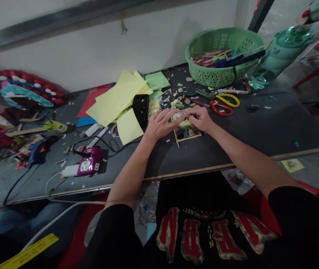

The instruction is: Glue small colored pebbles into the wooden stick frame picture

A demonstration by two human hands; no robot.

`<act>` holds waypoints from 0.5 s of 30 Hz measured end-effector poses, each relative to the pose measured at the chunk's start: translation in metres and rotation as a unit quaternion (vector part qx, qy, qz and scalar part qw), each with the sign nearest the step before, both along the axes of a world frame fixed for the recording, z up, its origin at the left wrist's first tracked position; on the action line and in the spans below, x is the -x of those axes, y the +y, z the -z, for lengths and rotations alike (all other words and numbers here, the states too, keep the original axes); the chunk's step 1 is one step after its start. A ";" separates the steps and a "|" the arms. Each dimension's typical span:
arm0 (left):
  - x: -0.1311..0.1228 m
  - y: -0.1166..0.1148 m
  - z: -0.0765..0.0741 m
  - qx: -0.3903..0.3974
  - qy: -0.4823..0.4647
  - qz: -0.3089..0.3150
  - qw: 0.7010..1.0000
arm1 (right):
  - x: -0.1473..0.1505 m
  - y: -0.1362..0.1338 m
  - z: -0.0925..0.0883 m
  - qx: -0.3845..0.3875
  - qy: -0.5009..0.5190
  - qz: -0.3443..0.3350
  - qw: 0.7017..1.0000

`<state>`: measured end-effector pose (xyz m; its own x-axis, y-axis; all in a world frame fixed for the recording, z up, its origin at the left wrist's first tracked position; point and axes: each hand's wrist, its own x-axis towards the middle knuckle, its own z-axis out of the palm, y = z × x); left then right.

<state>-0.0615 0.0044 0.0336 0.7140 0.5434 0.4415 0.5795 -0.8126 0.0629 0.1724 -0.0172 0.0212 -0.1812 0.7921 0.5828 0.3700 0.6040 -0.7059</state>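
Both hands meet over a small wooden-stick frame (187, 137) filled with coloured bits, lying on the dark table (260, 127). My left hand (162, 123) lies palm down with its fingers stretched toward the frame's top. My right hand (202, 117) is curled, its fingertips pinched on a small pale piece (182, 116) that I cannot name, just above the frame. A black box (141, 106) stands just left of my left hand.
Yellow and green paper sheets (120, 97) lie at the left back. A green basket (223, 56) of sticks stands at the back right, with a teal bottle (281, 56) beside it. Yellow scissors (228, 99) and red scissors (221, 108) lie near. A purple power plug (89, 164) and cables sit front left.
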 end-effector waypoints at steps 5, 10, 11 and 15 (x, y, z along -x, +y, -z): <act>0.003 0.002 -0.001 -0.022 0.007 -0.002 1.000 | 0.001 -0.001 0.000 0.020 -0.022 -0.015 0.999; 0.010 0.006 0.009 -0.054 -0.021 -0.001 0.998 | 0.000 0.000 -0.002 0.024 -0.008 -0.039 0.999; 0.011 0.008 0.012 -0.066 -0.035 -0.004 0.997 | -0.001 0.001 -0.003 0.028 0.003 -0.045 0.999; 0.011 0.012 0.018 -0.114 -0.107 0.008 0.988 | -0.003 0.002 -0.004 0.031 0.012 -0.038 0.999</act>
